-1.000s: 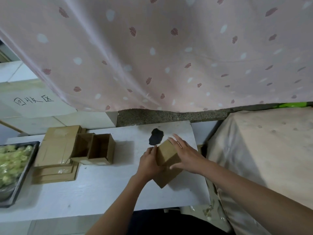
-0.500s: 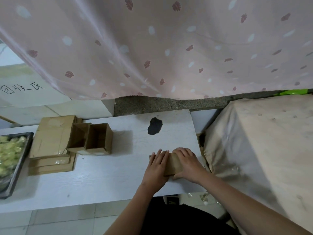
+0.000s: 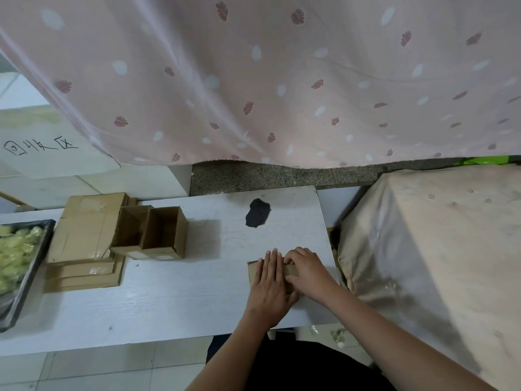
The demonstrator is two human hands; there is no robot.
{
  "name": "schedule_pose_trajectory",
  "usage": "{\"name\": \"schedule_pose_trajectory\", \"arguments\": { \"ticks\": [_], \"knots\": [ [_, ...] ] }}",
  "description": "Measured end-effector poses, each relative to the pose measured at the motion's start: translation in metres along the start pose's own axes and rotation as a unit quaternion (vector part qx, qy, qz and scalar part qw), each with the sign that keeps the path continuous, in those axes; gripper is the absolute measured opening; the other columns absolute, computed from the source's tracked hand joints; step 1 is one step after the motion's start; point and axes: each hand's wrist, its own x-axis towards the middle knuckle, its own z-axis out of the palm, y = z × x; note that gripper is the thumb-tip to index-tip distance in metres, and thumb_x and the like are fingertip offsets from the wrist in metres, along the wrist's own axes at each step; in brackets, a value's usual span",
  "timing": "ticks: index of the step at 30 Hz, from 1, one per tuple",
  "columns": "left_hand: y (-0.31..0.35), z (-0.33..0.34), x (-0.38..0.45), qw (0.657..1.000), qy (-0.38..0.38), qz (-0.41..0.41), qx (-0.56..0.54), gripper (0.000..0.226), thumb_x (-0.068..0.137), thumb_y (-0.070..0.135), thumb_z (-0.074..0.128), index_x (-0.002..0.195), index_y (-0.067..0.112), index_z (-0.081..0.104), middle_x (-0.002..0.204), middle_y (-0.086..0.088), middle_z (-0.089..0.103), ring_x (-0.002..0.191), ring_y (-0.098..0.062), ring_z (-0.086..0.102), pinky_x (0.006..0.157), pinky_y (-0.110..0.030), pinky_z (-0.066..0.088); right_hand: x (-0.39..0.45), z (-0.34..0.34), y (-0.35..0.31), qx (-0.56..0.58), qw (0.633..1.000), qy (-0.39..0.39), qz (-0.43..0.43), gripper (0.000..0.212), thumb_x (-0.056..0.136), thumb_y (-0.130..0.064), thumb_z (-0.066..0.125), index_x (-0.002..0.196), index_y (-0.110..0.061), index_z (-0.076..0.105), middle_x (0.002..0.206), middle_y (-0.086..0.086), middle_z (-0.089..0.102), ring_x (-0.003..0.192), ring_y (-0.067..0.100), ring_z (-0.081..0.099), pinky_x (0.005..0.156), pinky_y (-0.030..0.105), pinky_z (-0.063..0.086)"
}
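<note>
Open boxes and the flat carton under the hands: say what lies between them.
Head view: only bare white tabletop between the open boxes and flat carton.

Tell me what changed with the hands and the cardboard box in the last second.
The cardboard box, held tilted up by both hands a second ago, has been brought down onto the table and pressed flat. The left hand now presses it with straight fingers; the right hand rests on it with bent fingers. The open boxes, the cardboard stack and the tray stayed put.
</note>
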Motion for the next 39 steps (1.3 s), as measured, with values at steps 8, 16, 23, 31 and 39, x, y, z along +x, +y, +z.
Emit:
{"name": "schedule_pose_trajectory", "arguments": {
  "ticks": [8,16,23,31,39],
  "knots": [
    [0.002,-0.001,-0.005,0.999,-0.008,-0.042,0.023,0.098,0.094,0.071,0.010,0.151,-0.006,0.026,0.160,-0.022,0.023,0.149,-0.033,0.023,0.117,-0.043,0.012,0.000,0.003,0.002,0.035,0.999,-0.016,0.014,0.028,0.085,-0.019,0.075,0.109,-0.012,0.063,0.107,-0.003,0.056,0.094,0.012,0.053,0.088,0.025,0.045],
    [-0.001,0.008,-0.004,0.999,-0.013,-0.038,-0.026,0.103,0.087,0.079,0.003,0.152,0.001,-0.015,0.162,-0.014,-0.020,0.149,-0.030,-0.021,0.119,-0.043,-0.014,-0.009,0.004,0.019,0.101,0.994,0.022,0.019,0.029,0.084,-0.011,0.076,0.111,-0.017,0.069,0.098,-0.020,0.051,0.088,-0.011,0.052,0.079,0.002,0.036],
    [-0.003,0.010,-0.002,0.999,-0.008,-0.040,-0.031,0.105,0.087,0.079,0.004,0.154,-0.001,-0.010,0.162,-0.015,-0.017,0.151,-0.031,-0.017,0.120,-0.041,-0.012,-0.003,0.009,0.020,0.124,0.991,0.032,0.027,0.017,0.084,-0.012,0.076,0.098,-0.021,0.072,0.088,-0.018,0.053,0.084,-0.012,0.052,0.073,0.003,0.036],
    [-0.001,0.010,-0.004,0.999,-0.001,-0.040,-0.013,0.101,0.092,0.075,0.011,0.155,-0.003,0.002,0.164,-0.020,-0.001,0.153,-0.033,-0.002,0.120,-0.042,-0.005,0.004,0.011,0.013,0.117,0.991,0.038,0.045,0.016,0.087,-0.012,0.072,0.081,-0.025,0.064,0.082,-0.010,0.052,0.078,0.007,0.053,0.073,0.020,0.044],
    [-0.004,0.013,-0.001,0.999,-0.018,-0.037,-0.016,0.098,0.087,0.076,-0.002,0.149,0.004,-0.024,0.161,-0.016,-0.025,0.149,-0.030,-0.025,0.120,-0.043,-0.018,0.008,0.005,0.010,0.073,0.997,0.024,0.000,0.012,0.087,-0.015,0.071,0.094,-0.023,0.066,0.093,-0.013,0.057,0.090,0.004,0.054,0.080,0.019,0.046]
  ]
}}
